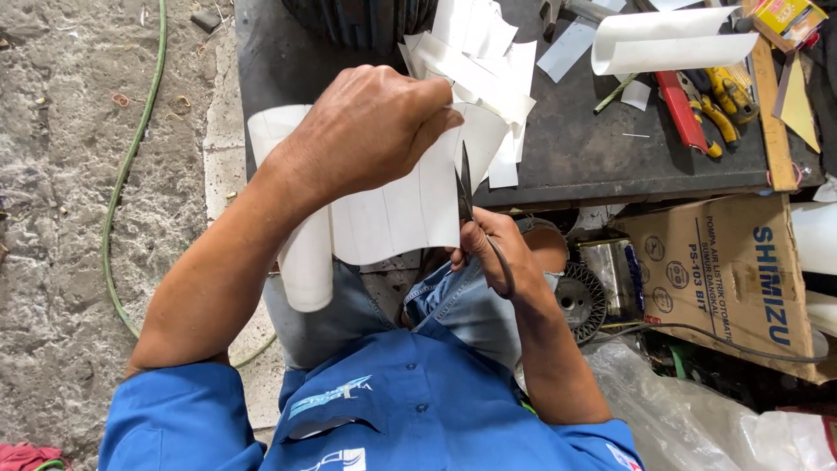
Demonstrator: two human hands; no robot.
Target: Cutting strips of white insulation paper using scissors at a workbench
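Note:
My left hand (366,131) grips the top edge of a white paper sheet (392,209) that curls into a roll at its left end. Faint lines run down the sheet. My right hand (497,249) holds black scissors (466,187) by the handles; the blades point up along the sheet's right edge. Just beyond my left hand lies a pile of cut white paper strips (479,52) on the dark workbench (575,148).
A rolled white sheet (671,39), red and yellow hand tools (706,100) and a wooden ruler (772,105) lie on the bench's right. Below it are a brown cardboard box (732,270), metal motor parts (580,301) and clear plastic bags (689,419). A green hose (131,157) crosses the concrete floor.

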